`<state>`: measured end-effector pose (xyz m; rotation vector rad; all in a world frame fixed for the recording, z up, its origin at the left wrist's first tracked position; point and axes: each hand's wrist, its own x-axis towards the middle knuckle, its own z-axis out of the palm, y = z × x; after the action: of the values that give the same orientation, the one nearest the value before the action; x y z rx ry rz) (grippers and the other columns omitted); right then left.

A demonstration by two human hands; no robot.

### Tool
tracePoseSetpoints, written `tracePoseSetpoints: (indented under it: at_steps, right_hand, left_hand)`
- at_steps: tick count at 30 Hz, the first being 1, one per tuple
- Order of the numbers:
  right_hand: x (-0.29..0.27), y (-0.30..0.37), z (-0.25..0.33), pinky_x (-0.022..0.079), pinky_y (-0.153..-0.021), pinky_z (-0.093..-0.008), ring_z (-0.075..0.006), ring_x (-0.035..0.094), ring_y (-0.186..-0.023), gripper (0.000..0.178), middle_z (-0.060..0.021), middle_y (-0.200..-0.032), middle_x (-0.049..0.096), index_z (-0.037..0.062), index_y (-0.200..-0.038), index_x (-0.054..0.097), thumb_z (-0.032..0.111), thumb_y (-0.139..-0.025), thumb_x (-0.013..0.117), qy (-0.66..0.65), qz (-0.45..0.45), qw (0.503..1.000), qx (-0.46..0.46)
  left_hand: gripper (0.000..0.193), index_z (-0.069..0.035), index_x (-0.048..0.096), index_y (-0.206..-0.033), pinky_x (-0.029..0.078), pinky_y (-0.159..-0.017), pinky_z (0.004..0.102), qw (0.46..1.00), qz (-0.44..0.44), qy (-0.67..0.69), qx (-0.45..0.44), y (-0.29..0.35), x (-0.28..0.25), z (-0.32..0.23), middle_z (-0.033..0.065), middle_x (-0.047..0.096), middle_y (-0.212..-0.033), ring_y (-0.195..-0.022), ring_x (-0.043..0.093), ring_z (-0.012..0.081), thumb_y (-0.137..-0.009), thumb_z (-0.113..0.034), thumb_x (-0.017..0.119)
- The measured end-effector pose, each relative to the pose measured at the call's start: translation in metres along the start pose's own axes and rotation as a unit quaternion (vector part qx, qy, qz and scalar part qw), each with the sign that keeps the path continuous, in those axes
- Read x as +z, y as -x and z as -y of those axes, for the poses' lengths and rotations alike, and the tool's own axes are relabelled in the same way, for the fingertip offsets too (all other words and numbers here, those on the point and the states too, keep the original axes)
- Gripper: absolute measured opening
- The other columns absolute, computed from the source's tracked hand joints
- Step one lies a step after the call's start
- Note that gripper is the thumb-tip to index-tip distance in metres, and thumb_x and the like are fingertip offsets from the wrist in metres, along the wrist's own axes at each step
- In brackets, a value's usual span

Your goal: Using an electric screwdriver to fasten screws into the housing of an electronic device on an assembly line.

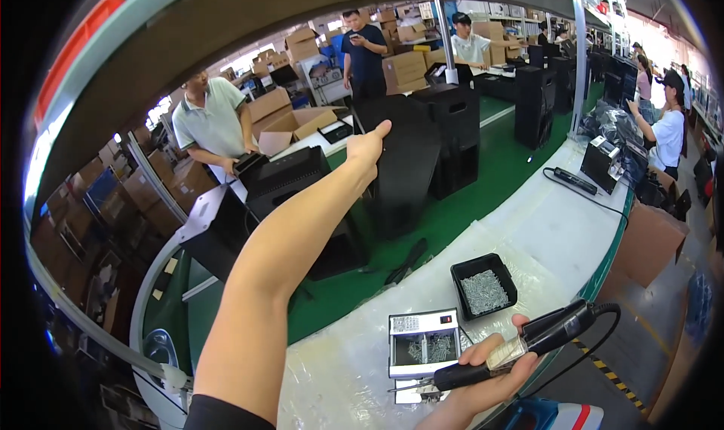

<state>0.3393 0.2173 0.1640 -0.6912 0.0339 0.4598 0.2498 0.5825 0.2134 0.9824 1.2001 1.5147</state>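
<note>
My left arm reaches forward over the green belt. My left hand (366,155) is closed on the near edge of a tall black case (407,174), its thumb up along the edge; the fingers behind are partly hidden. In my right hand (494,377), low at the right, lies a black corded electric screwdriver (554,328). Its bit points left, in front of a small white screw feeder (424,322) with screws in its trough. Just behind that feeder, a black bin (461,273) of loose silver screws (484,292) rests on the white bench.
More black cases (456,140) stand along the green belt (494,166). Another screwdriver (573,180) and a second feeder (601,165) sit farther along the white ledge (520,219). A person (215,121) handles a part across the belt; others work beyond. A metal post (579,61) rises at right.
</note>
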Motion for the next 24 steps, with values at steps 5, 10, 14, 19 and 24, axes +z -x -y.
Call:
tracePoseSetpoints:
  at_steps: [5,10,14,19,24]
  right_hand:
    - [-0.026,-0.007,0.013,0.036,-0.034,-0.0224,-0.0108,0.039,-0.040,0.046,-0.0053,-0.059,0.044,0.0006,-0.117,0.044,0.040,-0.097,0.032,-0.071,0.114,0.991,-0.021]
    - [-0.048,-0.002,0.021,0.037,-0.037,-0.0247,-0.0116,0.041,-0.043,0.054,-0.0039,-0.054,0.042,0.0007,-0.119,0.043,0.048,-0.094,0.036,-0.118,0.219,0.968,0.006]
    - [-0.056,0.026,0.064,0.046,-0.043,-0.0273,-0.0147,0.050,-0.052,0.053,-0.0182,-0.116,0.052,-0.0002,-0.129,0.036,0.041,-0.096,0.038,-0.107,0.265,0.957,-0.048]
    - [-0.092,0.045,0.087,0.050,-0.042,-0.0295,-0.0207,0.056,-0.055,0.058,-0.0262,-0.130,0.043,0.0015,-0.139,0.021,0.029,-0.093,0.044,-0.072,0.379,0.911,-0.147]
    - [-0.105,0.038,0.116,0.048,-0.045,-0.0265,-0.0167,0.056,-0.057,0.055,-0.0223,-0.123,0.047,0.0008,-0.136,0.023,0.021,-0.092,0.048,0.007,0.365,0.887,-0.284]
  left_hand:
    - [0.048,0.009,0.060,-0.097,0.050,-0.070,0.0385,0.987,0.129,-0.055,0.083,0.083,-0.031,-0.095,0.0128,0.063,-0.089,-0.074,0.060,0.0217,-0.077,-0.032,0.077]
    - [0.044,0.003,0.060,-0.107,0.050,-0.079,0.0320,0.974,0.157,0.000,0.162,0.202,-0.120,-0.177,0.0112,0.064,-0.103,-0.093,0.062,0.0192,-0.086,-0.036,0.066]
    - [0.039,0.002,0.057,-0.110,0.052,-0.075,0.0290,0.956,0.176,-0.022,0.233,0.307,-0.190,-0.188,0.0100,0.065,-0.097,-0.084,0.064,0.0168,-0.093,-0.034,0.054]
    - [0.041,-0.003,0.052,-0.125,0.046,-0.093,0.0358,0.949,0.047,0.062,0.305,0.409,-0.377,-0.113,0.0074,0.060,-0.116,-0.104,0.058,0.0222,-0.094,-0.030,0.049]
    - [0.040,0.000,0.052,-0.123,0.048,-0.089,0.0343,0.980,-0.007,0.060,0.190,0.440,-0.489,-0.090,0.0072,0.062,-0.112,-0.099,0.060,0.0224,-0.091,-0.024,0.053]
